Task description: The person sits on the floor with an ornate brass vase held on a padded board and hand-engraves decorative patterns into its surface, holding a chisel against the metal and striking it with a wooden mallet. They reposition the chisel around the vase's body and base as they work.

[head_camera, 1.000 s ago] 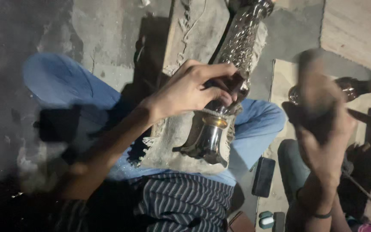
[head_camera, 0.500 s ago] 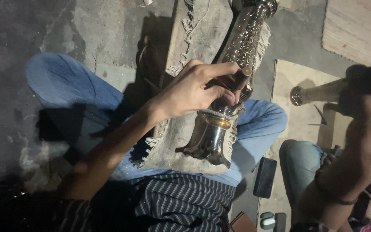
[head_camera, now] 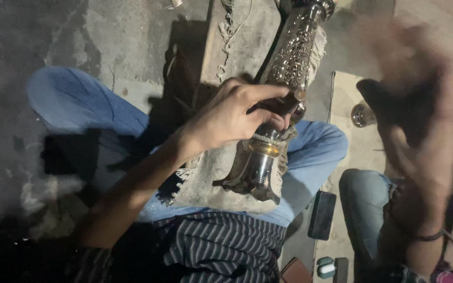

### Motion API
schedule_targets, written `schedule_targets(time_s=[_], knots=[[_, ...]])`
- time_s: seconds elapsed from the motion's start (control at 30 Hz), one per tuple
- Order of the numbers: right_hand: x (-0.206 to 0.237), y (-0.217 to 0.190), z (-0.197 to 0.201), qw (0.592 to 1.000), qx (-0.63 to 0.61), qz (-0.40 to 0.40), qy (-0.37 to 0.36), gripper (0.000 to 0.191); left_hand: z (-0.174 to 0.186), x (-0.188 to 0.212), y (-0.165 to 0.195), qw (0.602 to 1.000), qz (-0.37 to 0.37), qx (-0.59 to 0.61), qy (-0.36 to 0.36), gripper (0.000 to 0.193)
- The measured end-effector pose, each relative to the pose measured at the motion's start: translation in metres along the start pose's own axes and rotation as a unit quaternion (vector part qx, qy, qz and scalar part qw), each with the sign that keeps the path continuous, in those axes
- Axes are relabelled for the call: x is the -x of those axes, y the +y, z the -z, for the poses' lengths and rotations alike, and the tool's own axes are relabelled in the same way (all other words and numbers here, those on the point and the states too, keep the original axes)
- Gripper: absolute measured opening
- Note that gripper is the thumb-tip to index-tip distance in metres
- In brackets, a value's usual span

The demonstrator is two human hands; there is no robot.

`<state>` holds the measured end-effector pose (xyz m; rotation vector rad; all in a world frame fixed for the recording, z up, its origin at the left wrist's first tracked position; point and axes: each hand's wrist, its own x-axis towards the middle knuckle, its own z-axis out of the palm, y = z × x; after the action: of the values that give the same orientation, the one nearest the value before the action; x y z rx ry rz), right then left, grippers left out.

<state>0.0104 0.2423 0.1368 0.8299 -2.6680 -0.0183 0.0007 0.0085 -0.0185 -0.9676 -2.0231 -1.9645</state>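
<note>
A long ornate silver vessel (head_camera: 294, 52) lies across my lap on a fringed grey cloth (head_camera: 211, 178), its flared foot (head_camera: 250, 178) toward me. My left hand (head_camera: 232, 118) is shut on a dark wooden-handled tool (head_camera: 289, 100) held against the vessel's narrow neck. My right hand (head_camera: 425, 115) is raised at the right, well away from the vessel. It is heavily blurred, and what it holds, if anything, is unclear. A thin band circles that wrist. A second round metal piece (head_camera: 363, 114) lies on a mat behind the right hand.
I sit cross-legged in blue jeans (head_camera: 79, 110) on a rough concrete floor (head_camera: 38, 36). A wooden plank (head_camera: 247, 36) lies under the vessel's far end. A dark phone (head_camera: 322, 215) and a small teal and white case (head_camera: 325, 267) lie by my right knee.
My right hand has swung up and to the right, now more blurred. My left hand stays on the tool against the vessel's neck.
</note>
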Motion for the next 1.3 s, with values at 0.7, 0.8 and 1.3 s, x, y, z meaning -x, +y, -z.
schedule_targets(time_s=[0.7,0.8,1.3], knots=[[-0.049,0.022,-0.004,0.95,0.197,0.18,-0.164,0.061,-0.008,0.016,0.019,0.985,0.109,0.087,0.104,0.016],[-0.066,0.013,-0.007,0.983,-0.009,0.106,-0.148,0.061,-0.014,0.017,0.021,0.973,0.127,0.134,0.141,0.009],[-0.129,0.007,-0.012,0.916,0.044,0.294,-0.269,0.048,-0.027,0.03,0.02,0.943,0.215,0.055,0.248,0.019]])
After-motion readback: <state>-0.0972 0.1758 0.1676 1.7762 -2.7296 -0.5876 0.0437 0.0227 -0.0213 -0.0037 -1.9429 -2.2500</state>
